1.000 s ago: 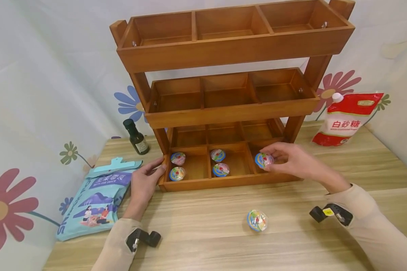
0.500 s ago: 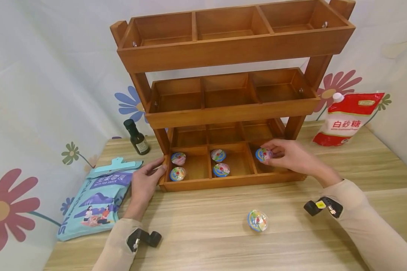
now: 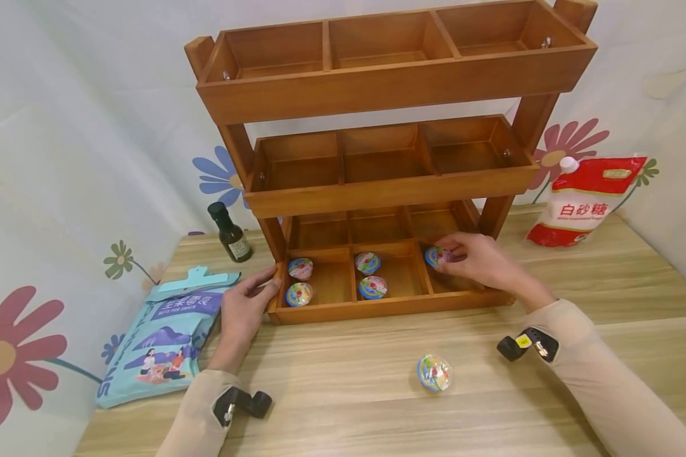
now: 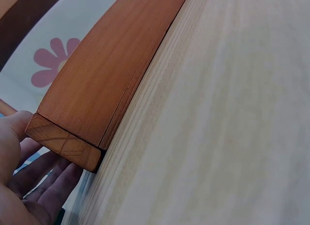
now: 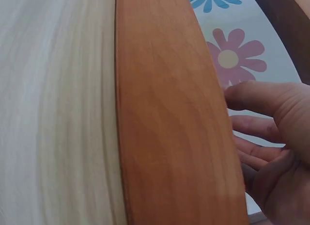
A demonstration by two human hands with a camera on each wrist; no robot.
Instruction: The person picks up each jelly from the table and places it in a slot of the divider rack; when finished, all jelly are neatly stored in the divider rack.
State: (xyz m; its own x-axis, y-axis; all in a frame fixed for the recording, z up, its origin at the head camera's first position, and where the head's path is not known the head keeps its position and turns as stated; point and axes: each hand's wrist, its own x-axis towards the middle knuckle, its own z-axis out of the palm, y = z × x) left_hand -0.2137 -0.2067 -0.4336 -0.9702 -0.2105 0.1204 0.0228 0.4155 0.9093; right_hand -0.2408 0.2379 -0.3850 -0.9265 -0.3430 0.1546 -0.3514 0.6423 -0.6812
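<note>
In the head view my right hand (image 3: 476,259) pinches a small jelly cup (image 3: 437,256) with a printed foil lid between thumb and fingers. The cup is at the back left of the bottom tier's front right compartment. From the right wrist, this hand (image 5: 276,137) shows behind the front board (image 5: 169,113), which hides the cup. My left hand (image 3: 246,311) rests against the left end of the wooden rack (image 3: 389,187), thumb at its top edge and fingers along the outer side. Two jelly cups (image 3: 371,287) sit in the middle compartment, two more (image 3: 299,294) in the left one.
Another jelly cup (image 3: 434,372) lies on the table (image 3: 343,406) in front of the rack. A blue snack bag (image 3: 166,343) with a clip and a dark bottle (image 3: 230,232) stand left. At the right is a red and white sugar pouch (image 3: 585,202).
My right hand has carried its jelly cup back and slightly left, deeper into the right compartment. My left hand and the other cups have stayed in place.
</note>
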